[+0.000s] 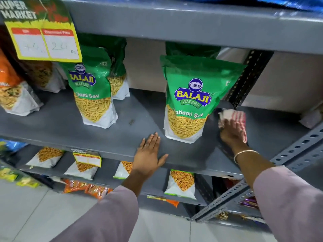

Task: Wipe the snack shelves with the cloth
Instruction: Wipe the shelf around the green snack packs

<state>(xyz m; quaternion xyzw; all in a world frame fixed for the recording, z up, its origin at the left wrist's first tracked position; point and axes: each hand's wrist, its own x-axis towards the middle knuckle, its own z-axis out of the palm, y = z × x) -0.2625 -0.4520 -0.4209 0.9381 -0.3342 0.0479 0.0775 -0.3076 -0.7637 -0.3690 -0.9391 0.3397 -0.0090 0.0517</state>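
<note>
A grey metal shelf [132,119] runs across the middle of the head view with green snack bags standing on it. My right hand [230,131] presses a white and red striped cloth [234,117] flat on the shelf, just right of a green Balaji bag [190,98]. My left hand [148,154] rests flat on the shelf's front edge with fingers spread and holds nothing. It lies just left of that bag's base.
A second green bag [92,91] stands at centre left and an orange bag [12,88] at far left. A yellow price card [45,41] hangs from the shelf above. A perforated upright [251,75] stands behind the cloth. The lower shelf [157,180] holds more packets.
</note>
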